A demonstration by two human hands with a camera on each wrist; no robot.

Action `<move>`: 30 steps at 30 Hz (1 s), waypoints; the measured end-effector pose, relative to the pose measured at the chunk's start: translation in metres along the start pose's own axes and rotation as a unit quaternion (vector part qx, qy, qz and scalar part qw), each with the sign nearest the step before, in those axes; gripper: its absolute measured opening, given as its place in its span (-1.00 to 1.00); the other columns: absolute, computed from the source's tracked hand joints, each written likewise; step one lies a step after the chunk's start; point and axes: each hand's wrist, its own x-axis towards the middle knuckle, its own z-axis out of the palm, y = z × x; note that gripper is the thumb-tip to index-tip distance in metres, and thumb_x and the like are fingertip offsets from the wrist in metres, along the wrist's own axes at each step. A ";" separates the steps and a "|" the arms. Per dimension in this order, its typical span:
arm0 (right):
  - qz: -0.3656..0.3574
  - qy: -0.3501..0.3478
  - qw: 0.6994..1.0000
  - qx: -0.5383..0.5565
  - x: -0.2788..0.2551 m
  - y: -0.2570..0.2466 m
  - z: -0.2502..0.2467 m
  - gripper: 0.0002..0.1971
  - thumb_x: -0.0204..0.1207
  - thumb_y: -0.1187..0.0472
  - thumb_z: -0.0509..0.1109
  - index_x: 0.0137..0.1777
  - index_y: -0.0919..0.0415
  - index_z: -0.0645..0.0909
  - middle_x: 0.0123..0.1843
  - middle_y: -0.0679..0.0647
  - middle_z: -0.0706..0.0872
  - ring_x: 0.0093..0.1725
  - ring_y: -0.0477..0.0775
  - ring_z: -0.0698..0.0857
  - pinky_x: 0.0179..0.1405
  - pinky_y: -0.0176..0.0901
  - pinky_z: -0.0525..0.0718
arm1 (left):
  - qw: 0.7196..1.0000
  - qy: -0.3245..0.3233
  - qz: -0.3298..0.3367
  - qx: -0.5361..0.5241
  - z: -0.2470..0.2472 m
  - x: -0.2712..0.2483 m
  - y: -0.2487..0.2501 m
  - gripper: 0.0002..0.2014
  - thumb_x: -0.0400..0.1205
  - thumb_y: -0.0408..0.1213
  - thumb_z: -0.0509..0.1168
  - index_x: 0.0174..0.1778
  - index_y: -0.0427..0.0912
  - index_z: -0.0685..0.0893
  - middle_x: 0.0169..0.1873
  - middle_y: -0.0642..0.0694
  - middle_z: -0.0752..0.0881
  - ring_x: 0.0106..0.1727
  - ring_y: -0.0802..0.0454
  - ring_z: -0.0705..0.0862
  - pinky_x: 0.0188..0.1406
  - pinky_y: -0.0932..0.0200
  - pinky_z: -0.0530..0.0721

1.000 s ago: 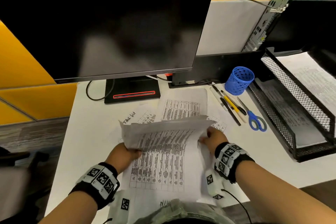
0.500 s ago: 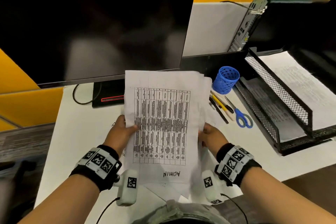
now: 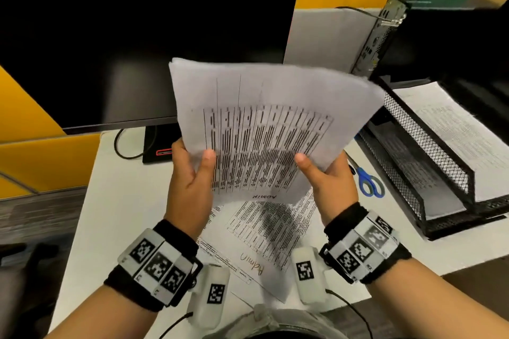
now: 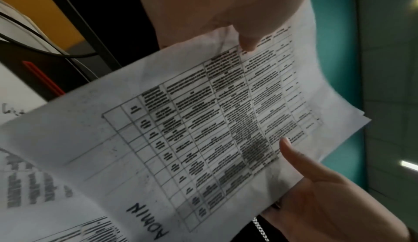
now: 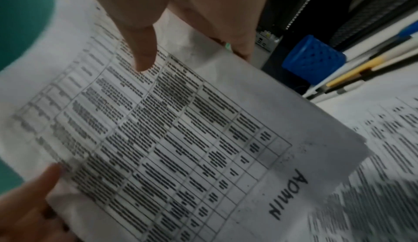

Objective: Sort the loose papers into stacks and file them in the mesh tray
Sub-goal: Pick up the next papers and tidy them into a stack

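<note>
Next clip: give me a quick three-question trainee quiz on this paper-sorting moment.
1. True or false: both hands hold the paper stack above the desk.
2. Which word is handwritten on the held top sheet? A) ADMIN B) SALES C) LEGAL
3. Fill in: the scissors lie between the held papers and the ____ tray.

Key: 1 true: left hand and right hand grip its lower corners. 2 A. 3 mesh.

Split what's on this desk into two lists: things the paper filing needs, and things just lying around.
Needed:
held stack, gripped by left hand and right hand
loose sheet on the desk
mesh tray

Lying around:
scissors
blue cup
pens
monitor
computer
</note>
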 end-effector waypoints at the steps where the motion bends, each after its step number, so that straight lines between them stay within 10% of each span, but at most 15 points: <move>1: 0.005 0.002 1.000 -0.003 -0.001 0.003 -0.001 -0.41 0.47 0.35 0.42 0.50 0.18 0.35 0.32 0.05 0.68 0.25 -0.13 0.69 0.19 -0.37 0.67 | 1.000 0.000 -0.004 0.001 -0.001 -0.002 -0.004 -0.67 0.73 -0.26 0.10 0.22 0.35 0.35 0.18 0.33 0.61 0.19 0.50 0.58 0.15 0.54 0.52; 6: 0.027 0.013 0.997 -0.072 -0.002 0.010 0.007 -0.55 0.57 0.31 0.29 0.45 0.02 0.44 0.29 -0.01 0.70 0.30 0.04 0.65 0.37 0.22 0.57 | 0.999 -0.004 -0.030 0.020 0.000 -0.002 -0.008 -0.64 0.69 -0.35 0.17 0.10 0.34 0.45 0.05 0.31 0.66 0.03 0.59 0.63 -0.02 0.56 0.57; 13: 0.011 -0.001 0.998 -0.059 -0.003 0.007 0.006 -0.55 0.58 0.38 0.26 0.46 0.12 0.41 0.28 0.01 0.69 0.28 0.00 0.65 0.31 -0.03 0.60 | 0.998 0.042 -0.025 0.027 0.005 -0.003 -0.008 -0.52 0.72 -0.36 0.10 0.05 0.53 0.39 0.07 0.42 0.62 0.13 0.46 0.62 0.14 0.39 0.55; 25: 0.108 -0.055 0.979 -0.162 -0.002 0.039 -0.014 -0.61 0.63 0.29 0.20 0.43 0.05 0.46 0.29 -0.04 0.66 0.28 0.00 0.58 0.37 -0.06 0.48 | 0.976 0.017 -0.178 0.120 0.018 -0.010 -0.055 -0.81 0.69 -0.30 0.17 0.16 -0.01 0.59 -0.13 0.17 0.67 0.04 0.00 0.64 -0.01 0.18 0.55; 30: 0.100 -0.066 0.984 -0.131 0.005 0.032 -0.060 -0.74 0.56 0.37 0.30 0.04 -0.06 0.53 -0.03 0.10 0.74 0.08 0.19 0.71 0.16 0.08 0.66 | 0.978 0.049 -0.186 0.083 0.028 -0.005 -0.042 -0.77 0.66 -0.25 0.23 0.20 0.06 0.63 0.07 0.00 0.76 0.14 -0.08 0.70 0.26 -0.19 0.62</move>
